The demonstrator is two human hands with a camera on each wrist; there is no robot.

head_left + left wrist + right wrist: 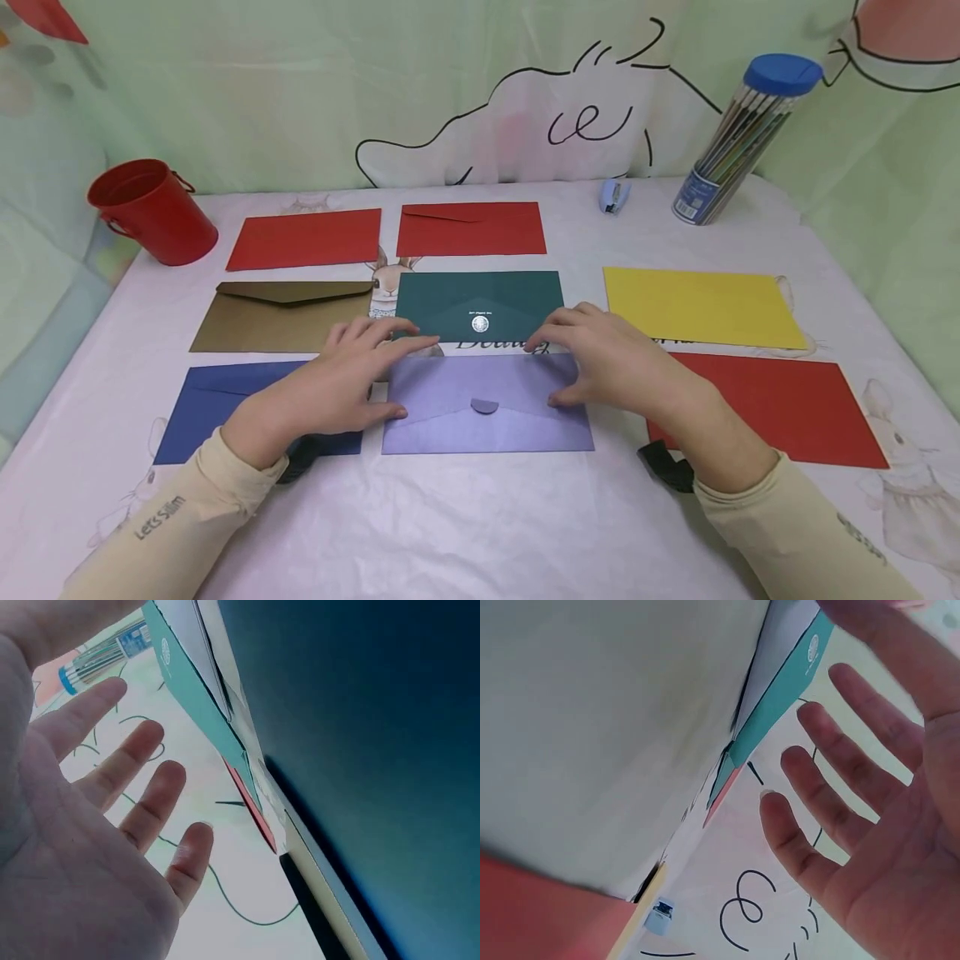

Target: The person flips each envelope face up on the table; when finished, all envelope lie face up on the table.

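A lavender envelope [442,433] with a small rounded tab on its flap lies at the front middle of the table. My left hand [322,383] is at its left edge, thumb tip by the flap, fingers spread toward the green envelope [438,300] behind. On the opposite side, my right hand [615,362] has its thumb over the lavender envelope's right part and its fingers above the gap. Both wrist views show an open palm with spread fingers, as on the left hand [82,840] and right hand [900,855]. Neither hand grips anything. My left forearm partly covers a blue envelope [198,425].
A brown envelope [262,329] lies left, a yellow one [697,308] and a large red one [787,408] right. Behind are two red envelopes, left [303,242] and middle [480,237]. Farther back stand a red bucket [161,217], a small blue stapler [613,197] and a tilted pencil tub [738,142].
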